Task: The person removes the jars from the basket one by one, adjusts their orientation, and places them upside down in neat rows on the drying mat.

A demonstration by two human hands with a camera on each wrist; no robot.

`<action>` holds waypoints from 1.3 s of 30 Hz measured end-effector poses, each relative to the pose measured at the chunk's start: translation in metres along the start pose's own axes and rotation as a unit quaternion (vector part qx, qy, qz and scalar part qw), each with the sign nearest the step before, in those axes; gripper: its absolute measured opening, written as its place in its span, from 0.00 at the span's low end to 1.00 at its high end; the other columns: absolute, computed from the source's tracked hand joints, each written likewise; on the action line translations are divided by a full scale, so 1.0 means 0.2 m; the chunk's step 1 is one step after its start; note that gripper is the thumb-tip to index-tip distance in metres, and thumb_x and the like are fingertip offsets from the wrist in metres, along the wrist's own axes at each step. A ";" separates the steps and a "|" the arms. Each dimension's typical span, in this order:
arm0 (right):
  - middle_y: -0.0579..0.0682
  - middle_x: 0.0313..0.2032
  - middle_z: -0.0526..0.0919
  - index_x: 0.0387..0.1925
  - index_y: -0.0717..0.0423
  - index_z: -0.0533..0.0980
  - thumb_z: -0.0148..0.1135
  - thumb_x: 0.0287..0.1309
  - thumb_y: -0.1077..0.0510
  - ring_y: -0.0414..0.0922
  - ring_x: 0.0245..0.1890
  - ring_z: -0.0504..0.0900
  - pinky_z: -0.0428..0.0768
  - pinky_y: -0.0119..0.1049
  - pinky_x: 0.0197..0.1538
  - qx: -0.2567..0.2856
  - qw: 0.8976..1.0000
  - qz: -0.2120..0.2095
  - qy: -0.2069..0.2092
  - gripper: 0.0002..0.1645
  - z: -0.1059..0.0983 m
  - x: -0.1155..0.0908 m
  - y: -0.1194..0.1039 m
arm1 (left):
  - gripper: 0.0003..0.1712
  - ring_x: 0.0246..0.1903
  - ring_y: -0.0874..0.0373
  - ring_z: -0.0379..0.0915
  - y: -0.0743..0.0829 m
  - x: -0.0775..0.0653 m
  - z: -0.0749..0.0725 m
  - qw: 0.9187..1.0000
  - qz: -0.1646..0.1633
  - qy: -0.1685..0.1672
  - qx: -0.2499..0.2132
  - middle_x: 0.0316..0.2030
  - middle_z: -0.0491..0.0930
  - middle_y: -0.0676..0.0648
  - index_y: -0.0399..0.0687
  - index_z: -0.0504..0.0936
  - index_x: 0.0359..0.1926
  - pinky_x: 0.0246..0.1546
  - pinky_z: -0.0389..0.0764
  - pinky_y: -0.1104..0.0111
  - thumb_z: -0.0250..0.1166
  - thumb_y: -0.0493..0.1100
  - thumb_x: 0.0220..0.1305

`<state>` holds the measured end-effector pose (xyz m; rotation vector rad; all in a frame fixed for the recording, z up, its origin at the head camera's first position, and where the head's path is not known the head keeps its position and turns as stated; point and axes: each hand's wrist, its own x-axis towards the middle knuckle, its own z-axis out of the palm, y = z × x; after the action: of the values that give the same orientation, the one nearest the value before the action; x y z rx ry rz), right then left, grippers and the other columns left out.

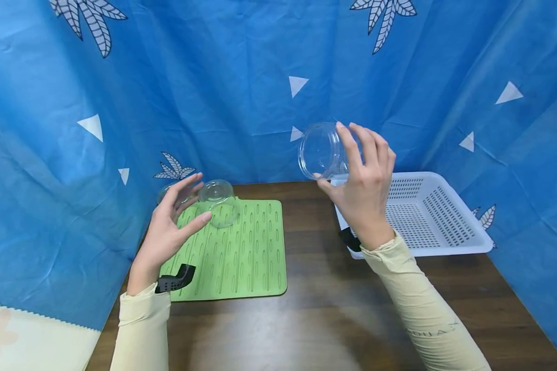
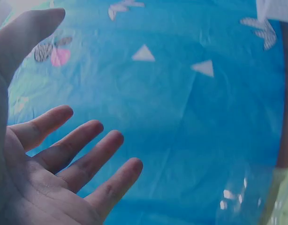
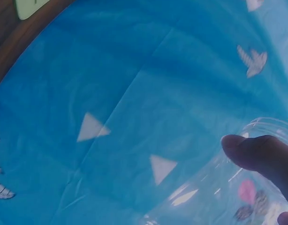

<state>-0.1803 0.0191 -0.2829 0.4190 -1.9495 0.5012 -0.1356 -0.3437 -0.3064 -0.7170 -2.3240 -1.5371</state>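
Observation:
My right hand (image 1: 366, 175) holds a clear round container (image 1: 313, 152) up in the air, tilted on its side with its wide rim facing left. In the right wrist view the thumb lies across the side of this transparent container (image 3: 195, 194). My left hand (image 1: 164, 229) is raised over the left part of a green ribbed mat (image 1: 255, 257), its thumb and fingers spread apart with nothing between them. Just beyond the left fingertips, another clear container (image 1: 222, 198) stands on the mat. A further clear container (image 1: 164, 191) is partly hidden behind the left fingers.
A white perforated plastic basket (image 1: 464, 226) sits at the right of the dark wooden table (image 1: 306, 273), partly behind the right hand and wrist. Blue patterned curtains (image 1: 241, 103) hang close behind the table and along both sides.

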 end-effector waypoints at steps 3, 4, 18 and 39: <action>0.57 0.64 0.73 0.70 0.47 0.69 0.90 0.23 0.50 0.57 0.63 0.66 0.61 0.55 0.63 0.008 1.000 -0.019 0.006 0.65 0.02 0.01 -0.08 | 0.44 0.69 0.44 0.60 0.05 0.04 0.05 1.000 0.003 -0.010 -0.013 0.71 0.63 0.47 0.41 0.60 0.74 0.67 0.64 0.51 0.69 0.30 0.60; 0.57 0.64 0.73 0.70 0.47 0.70 0.90 0.22 0.50 0.58 0.63 0.66 0.61 0.55 0.63 0.008 1.000 -0.026 0.006 0.65 0.02 0.01 -0.10 | 0.44 0.69 0.44 0.60 0.06 0.05 0.07 1.000 0.008 -0.012 -0.015 0.71 0.64 0.47 0.40 0.60 0.74 0.66 0.64 0.50 0.70 0.30 0.60; 0.58 0.63 0.72 0.69 0.45 0.69 0.88 0.27 0.49 0.60 0.62 0.68 0.63 0.57 0.61 -0.013 0.996 -0.086 0.003 0.61 0.08 -0.04 -0.34 | 0.50 0.68 0.41 0.61 0.19 0.20 0.26 0.994 0.092 -0.036 -0.056 0.71 0.64 0.47 0.46 0.59 0.75 0.65 0.67 0.48 0.75 0.34 0.55; 0.58 0.62 0.73 0.69 0.46 0.70 0.79 0.46 0.51 0.59 0.63 0.68 0.64 0.57 0.62 -0.022 0.994 -0.105 0.015 0.47 0.13 -0.10 -0.44 | 0.50 0.61 0.52 0.69 0.31 0.28 0.34 0.994 0.096 -0.034 -0.025 0.62 0.72 0.43 0.37 0.64 0.69 0.61 0.73 0.52 0.79 0.32 0.46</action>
<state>-0.1486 -0.0680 -0.2967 0.5774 -1.8589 0.3275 -0.1472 -0.2475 -0.2590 -0.9885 -2.1961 -1.5124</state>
